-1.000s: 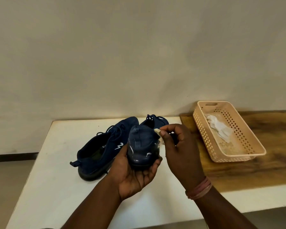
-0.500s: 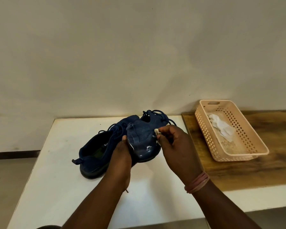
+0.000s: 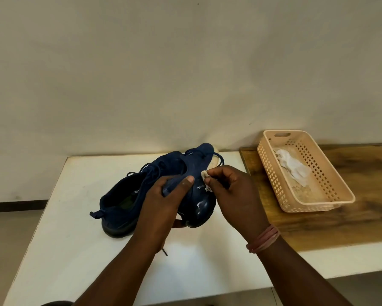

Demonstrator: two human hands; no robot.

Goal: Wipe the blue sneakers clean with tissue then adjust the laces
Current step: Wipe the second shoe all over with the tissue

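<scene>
Gripping the soft, light sneaker [image 3: 196,195] in the left hand [image 3: 163,202]; right hand [image 3: 234,193] pinches tissue [image 3: 204,174]; hold the firmer sole.

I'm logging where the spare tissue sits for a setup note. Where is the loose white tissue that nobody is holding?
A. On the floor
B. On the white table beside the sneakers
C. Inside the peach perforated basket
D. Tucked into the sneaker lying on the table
C: the crumpled white tissue lies on the bottom of the peach perforated basket, which stands on the wooden surface to the right.
</scene>
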